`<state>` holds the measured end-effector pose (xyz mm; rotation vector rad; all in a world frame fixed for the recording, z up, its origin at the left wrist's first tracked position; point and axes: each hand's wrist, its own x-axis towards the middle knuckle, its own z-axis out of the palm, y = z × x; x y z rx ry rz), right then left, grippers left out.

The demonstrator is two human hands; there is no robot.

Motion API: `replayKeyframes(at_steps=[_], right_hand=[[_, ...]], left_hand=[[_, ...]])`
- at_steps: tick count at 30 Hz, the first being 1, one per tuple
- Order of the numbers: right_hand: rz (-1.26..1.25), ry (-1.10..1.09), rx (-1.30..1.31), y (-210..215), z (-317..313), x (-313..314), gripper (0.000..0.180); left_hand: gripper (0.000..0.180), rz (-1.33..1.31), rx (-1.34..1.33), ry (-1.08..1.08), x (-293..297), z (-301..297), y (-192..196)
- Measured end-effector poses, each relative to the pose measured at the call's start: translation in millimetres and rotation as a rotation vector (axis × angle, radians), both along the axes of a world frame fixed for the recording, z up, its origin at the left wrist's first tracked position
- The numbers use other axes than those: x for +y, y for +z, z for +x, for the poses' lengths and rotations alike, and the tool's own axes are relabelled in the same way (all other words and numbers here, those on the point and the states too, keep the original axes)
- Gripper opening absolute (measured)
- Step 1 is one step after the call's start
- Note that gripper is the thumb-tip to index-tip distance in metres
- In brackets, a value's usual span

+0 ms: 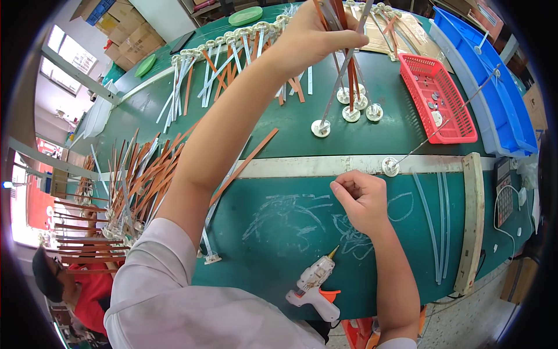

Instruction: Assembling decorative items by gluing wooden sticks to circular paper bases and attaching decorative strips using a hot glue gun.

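Observation:
Reaching far over the green table, my left hand [319, 38] is closed around several upright brown and grey strips [352, 75]. White round bases [351, 114] at their lower ends are on or near the tabletop. My right hand [363, 200] is held closer to me with its fingers curled; whatever it may pinch is hidden. Just beyond it, a white round base [390, 167] with a thin slanted rod sits on the pale table strip. A white glue gun [317, 288] with an orange trigger lies below my right hand, its nozzle pointing away.
Clear glue sticks [444, 227] lie at right beside a worn wooden bar [469, 227]. A red basket [439, 136] holds small metal discs; a blue tray [494, 87] stands behind. Brown strips [157, 168] pile up left, near a person in red [90, 296]. A calculator [504, 192] is far right.

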<state>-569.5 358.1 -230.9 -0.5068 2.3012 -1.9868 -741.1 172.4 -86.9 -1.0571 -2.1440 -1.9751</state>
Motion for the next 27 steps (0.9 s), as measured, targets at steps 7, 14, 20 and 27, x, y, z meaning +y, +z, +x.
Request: replayKeyframes(at_steps=[7, 14, 20, 27], right_hand=[[0.03, -0.005, 0.025, -0.8, 0.0, -1.1, 0.008], [0.03, 0.001, 0.057, -2.2, 3.1, -1.4, 0.007], [0.088, 0.008, 0.108, -4.5, 2.6, -1.2, 0.012], [0.128, 0.035, 0.162, -9.7, 1.3, -3.1, 0.013]], left_hand=[[0.029, 0.007, 0.043, 0.396, 26.4, 18.3, -8.5], [0.026, 0.017, -0.2, 0.274, 31.7, 24.9, 2.8], [0.029, -0.507, -0.077, 0.32, 12.8, 31.4, 22.9], [0.033, -0.158, -0.114, 0.189, 32.4, 28.2, 9.9]])
